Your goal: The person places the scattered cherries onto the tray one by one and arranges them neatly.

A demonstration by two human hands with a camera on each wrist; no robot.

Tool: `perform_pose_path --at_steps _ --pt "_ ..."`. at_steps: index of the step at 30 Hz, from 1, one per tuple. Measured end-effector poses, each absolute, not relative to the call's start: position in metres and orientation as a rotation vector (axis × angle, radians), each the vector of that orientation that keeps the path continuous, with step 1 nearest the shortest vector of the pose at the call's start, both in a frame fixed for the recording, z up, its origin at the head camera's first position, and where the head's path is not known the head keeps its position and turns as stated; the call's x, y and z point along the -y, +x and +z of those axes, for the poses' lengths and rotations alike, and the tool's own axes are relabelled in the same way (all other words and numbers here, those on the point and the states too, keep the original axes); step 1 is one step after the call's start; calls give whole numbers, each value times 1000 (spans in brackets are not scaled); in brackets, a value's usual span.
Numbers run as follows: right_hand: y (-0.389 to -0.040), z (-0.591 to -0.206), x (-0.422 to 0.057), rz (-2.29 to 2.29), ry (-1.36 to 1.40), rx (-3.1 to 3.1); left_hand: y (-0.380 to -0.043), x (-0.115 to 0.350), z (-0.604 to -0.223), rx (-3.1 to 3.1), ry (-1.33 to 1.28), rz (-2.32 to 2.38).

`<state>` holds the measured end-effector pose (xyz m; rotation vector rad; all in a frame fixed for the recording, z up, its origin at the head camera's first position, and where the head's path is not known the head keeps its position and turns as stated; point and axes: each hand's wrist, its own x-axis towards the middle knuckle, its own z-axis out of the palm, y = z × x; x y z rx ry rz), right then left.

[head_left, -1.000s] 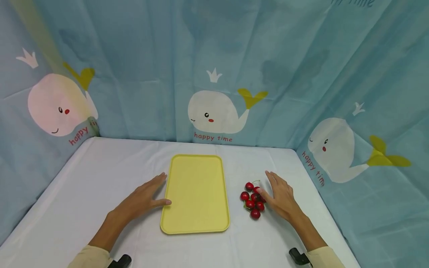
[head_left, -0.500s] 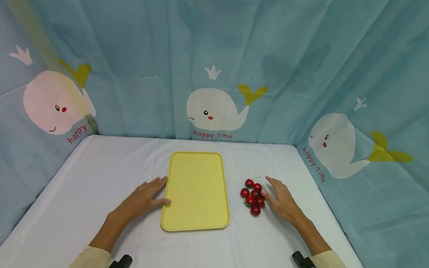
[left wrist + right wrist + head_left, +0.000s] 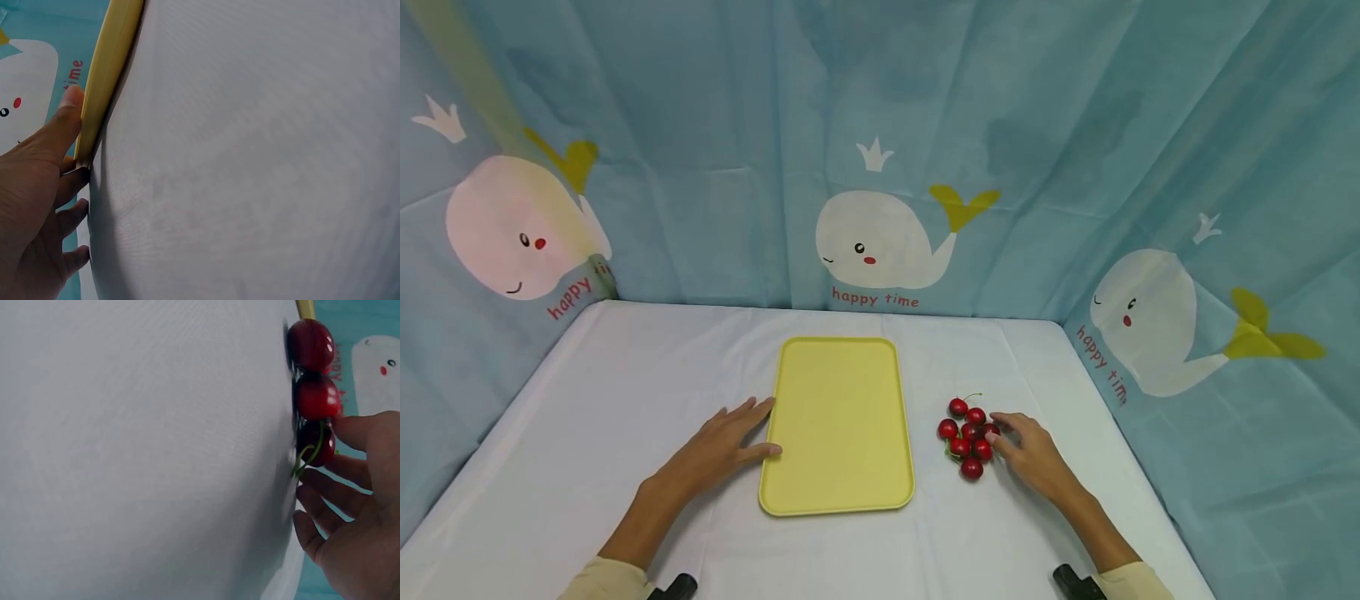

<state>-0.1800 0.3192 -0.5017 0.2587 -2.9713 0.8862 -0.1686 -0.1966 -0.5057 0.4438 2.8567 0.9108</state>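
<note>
A yellow rectangular tray lies flat on the white-covered table. At its left edge rests my left hand, thumb over the rim and fingers stretched along the side; the left wrist view shows the thumb against the tray's edge. To the right of the tray is a small pile of dark red cherries, some with green stems. My right hand pinches a cherry at the pile's right side between thumb and index finger, its other fingers close to the cloth.
White cloth covers the table. Blue curtain with printed whales hangs behind it and along both sides. Black wrist cameras sit at both cuffs.
My right hand's fingers have drawn in from a spread pose and closed toward the thumb around a cherry. My left hand stays at the tray's edge; the head view has shifted slightly.
</note>
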Motion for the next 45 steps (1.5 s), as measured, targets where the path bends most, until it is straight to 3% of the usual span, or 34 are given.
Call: perform_pose_path --at_steps 25,45 --pt "-177 -490 -321 1029 83 2909 -164 194 -503 -2866 465 896" --pt "-172 -469 -307 1805 166 2623 -165 194 -504 -2872 481 914"
